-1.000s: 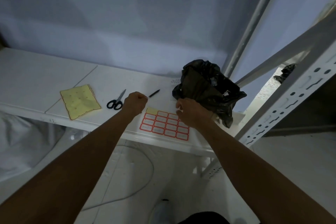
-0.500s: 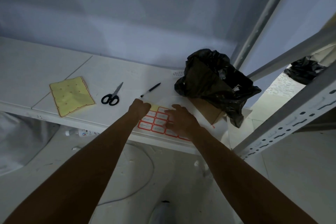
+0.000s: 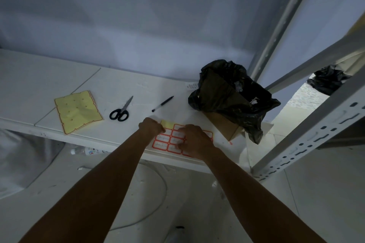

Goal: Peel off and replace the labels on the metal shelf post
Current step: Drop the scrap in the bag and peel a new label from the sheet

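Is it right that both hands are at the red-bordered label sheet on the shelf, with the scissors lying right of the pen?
One slip. The head view shows the scissors lying left of the pen, not right. The rest holds: the left hand and right hand are both at the red-bordered label sheet on the shelf.

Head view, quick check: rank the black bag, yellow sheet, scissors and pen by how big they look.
1. black bag
2. yellow sheet
3. scissors
4. pen, close to the scissors in length but much thinner
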